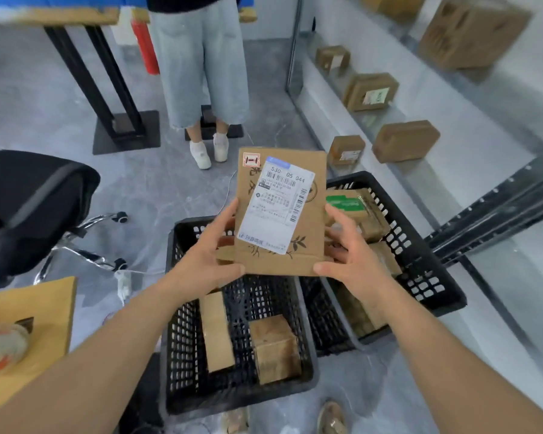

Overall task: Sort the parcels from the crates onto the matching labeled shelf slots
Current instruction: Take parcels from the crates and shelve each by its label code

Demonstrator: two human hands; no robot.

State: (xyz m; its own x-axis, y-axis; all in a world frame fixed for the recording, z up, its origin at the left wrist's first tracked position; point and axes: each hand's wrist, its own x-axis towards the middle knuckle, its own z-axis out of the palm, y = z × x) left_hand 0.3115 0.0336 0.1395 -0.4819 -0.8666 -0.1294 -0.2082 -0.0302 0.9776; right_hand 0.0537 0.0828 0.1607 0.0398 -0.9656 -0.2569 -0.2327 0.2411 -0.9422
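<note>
I hold a flat brown cardboard parcel (308, 233) with a white shipping label reading 530 05 044 above two black crates. My left hand (210, 249) grips its left edge and bottom corner, and my right hand (348, 255) grips its right edge. The near crate (182, 339) holds two small brown boxes. The right crate (420, 277) holds several parcels, one with a green label (345, 203). The shelf (389, 120) on the right carries several brown parcels (405, 145).
A person in light wide trousers and white shoes (201, 89) stands ahead by a black-legged table (107, 98). A black office chair (35, 211) is at the left. A wooden surface (44, 324) is at lower left. Grey floor lies between.
</note>
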